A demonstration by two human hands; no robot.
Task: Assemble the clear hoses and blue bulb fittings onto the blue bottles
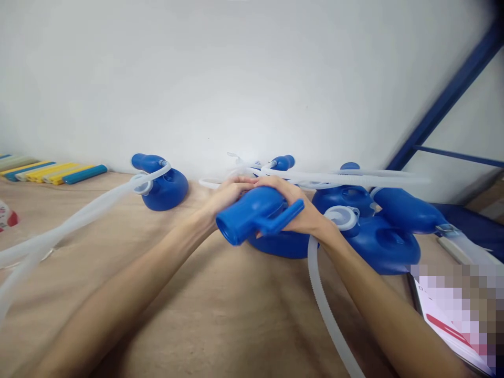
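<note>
A blue plastic urinal mouthpiece point(255, 212), with a round open end and a side hook, is between my hands near the middle of the table. My left hand point(234, 190) wraps its far left side, and my right hand point(293, 202) closes round the far right side. Their fingertips meet behind it and are partly hidden. Below the mouthpiece sits a blue urinal bottle point(281, 247), partly covered by my right hand. A ribbed clear hose point(325, 302) hangs down past my right forearm.
Blue bottles with hoses stand at left point(167, 189) and right point(388, 244). Another mouthpiece point(409, 210) lies at right beside a phone-like screen point(444, 320). Yellow and blue rolls point(59, 172) lie far left. A white wall point(212, 79) and blue frame point(444, 94) bound the table.
</note>
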